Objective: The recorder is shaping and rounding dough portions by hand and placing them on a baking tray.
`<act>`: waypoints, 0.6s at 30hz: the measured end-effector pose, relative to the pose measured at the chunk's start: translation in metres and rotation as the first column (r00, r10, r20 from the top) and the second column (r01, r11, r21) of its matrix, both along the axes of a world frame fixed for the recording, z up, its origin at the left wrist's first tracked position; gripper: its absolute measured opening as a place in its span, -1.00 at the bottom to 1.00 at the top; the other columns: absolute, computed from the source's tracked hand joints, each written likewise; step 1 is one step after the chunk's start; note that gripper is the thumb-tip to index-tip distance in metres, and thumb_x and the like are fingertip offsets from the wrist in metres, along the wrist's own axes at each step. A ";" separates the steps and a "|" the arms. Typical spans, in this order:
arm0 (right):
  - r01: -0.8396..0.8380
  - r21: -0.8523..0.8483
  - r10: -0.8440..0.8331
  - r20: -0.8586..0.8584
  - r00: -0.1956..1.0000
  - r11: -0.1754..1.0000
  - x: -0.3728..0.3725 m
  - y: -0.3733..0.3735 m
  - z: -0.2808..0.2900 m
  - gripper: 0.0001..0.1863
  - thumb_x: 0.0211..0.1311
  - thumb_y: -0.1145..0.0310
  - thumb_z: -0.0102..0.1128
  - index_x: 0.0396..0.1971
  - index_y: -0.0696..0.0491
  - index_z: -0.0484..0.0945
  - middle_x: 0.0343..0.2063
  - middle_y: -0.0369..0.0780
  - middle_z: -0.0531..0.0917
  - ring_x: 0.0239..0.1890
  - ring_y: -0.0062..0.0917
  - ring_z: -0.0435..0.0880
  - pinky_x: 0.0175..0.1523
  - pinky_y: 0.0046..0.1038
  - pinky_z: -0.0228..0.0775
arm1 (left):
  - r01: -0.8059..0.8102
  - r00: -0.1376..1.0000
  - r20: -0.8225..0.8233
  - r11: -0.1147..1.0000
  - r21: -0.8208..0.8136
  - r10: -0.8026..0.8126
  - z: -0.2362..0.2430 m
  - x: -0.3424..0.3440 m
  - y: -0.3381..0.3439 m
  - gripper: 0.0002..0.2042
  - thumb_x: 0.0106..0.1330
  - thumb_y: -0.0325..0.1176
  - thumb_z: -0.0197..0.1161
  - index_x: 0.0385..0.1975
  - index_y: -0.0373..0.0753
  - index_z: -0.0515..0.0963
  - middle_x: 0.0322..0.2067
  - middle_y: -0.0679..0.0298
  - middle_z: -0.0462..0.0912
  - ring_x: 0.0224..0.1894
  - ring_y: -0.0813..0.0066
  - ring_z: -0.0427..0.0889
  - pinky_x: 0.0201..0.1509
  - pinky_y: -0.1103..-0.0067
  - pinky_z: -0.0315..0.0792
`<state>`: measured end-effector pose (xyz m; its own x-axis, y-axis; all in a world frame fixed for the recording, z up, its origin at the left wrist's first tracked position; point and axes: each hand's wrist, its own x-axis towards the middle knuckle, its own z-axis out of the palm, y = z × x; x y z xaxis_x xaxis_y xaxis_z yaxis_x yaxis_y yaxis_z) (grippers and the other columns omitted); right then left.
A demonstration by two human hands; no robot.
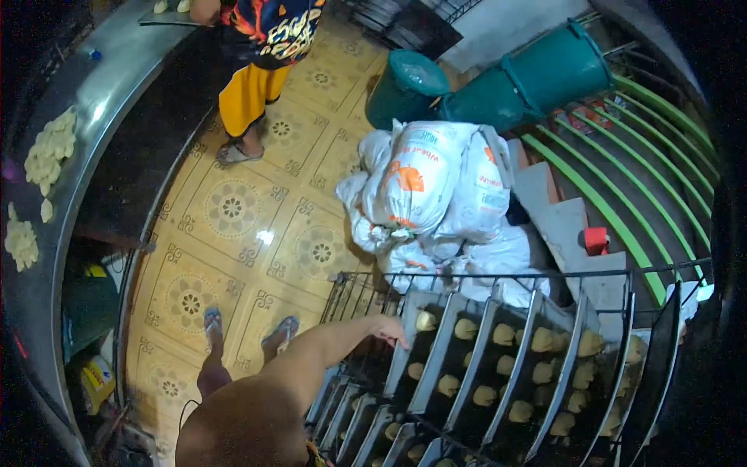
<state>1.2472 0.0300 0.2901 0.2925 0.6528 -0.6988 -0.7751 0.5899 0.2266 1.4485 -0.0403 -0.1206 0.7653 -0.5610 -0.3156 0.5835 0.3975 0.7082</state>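
My left arm stretches toward a metal rack filled with trays. At the end of the rack, my left hand [388, 330] has its fingers curled over the upper end of the nearest grey metal tray [401, 356]. Rounded pale dough pieces [465, 328] sit in rows on the trays stacked alongside. One dough piece [426, 321] lies close to my fingertips. The fingers' undersides are hidden by the tray's edge. My right hand is outside the picture.
White filled sacks [424, 175] are piled beyond the rack [537, 274], beside steps [572, 226] and a green railing [599, 206]. Green bins [408, 89] stand behind. Another person [257, 86] stands by the metal counter [97, 148], which bears dough [53, 152].
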 end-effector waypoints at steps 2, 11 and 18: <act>0.149 -0.052 -0.144 0.087 0.986 0.987 0.039 -0.029 -0.008 -0.18 0.14 -0.04 0.31 0.32 0.14 0.38 0.25 0.01 0.51 0.13 -0.27 0.58 0.22 -0.19 0.43 | 0.263 0.956 0.079 0.947 0.187 -0.281 0.050 0.020 -0.018 -0.76 0.17 -0.37 0.54 -0.25 -0.33 0.70 -0.30 0.16 0.76 -0.34 0.40 0.69 -0.25 0.60 0.61; 0.565 0.034 -0.563 0.146 0.813 0.824 0.074 -0.105 -0.015 -0.14 0.01 -0.02 0.42 0.28 0.15 0.41 0.22 0.04 0.50 0.14 -0.25 0.54 0.20 -0.10 0.41 | 0.043 0.993 0.100 0.979 0.200 -0.064 0.121 -0.008 0.005 -0.74 0.18 -0.36 0.52 -0.30 -0.38 0.62 -0.39 0.16 0.72 -0.51 0.33 0.67 -0.47 0.54 0.60; 0.647 0.102 -0.651 0.007 0.759 0.755 0.050 -0.112 -0.038 -0.11 -0.09 -0.01 0.50 0.24 0.15 0.44 0.20 0.05 0.50 0.15 -0.23 0.51 0.17 -0.03 0.40 | -0.097 0.991 0.122 0.919 0.381 0.054 0.148 0.001 0.006 -0.80 0.12 -0.61 0.41 -0.26 -0.49 0.61 -0.43 0.08 0.69 -0.56 0.31 0.64 -0.44 0.45 0.71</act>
<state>1.2973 -0.0822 0.2525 0.6948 0.3533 -0.6265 -0.2227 0.9339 0.2797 1.4490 -0.0343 0.0272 0.8417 -0.3513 -0.4100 0.4751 0.1212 0.8716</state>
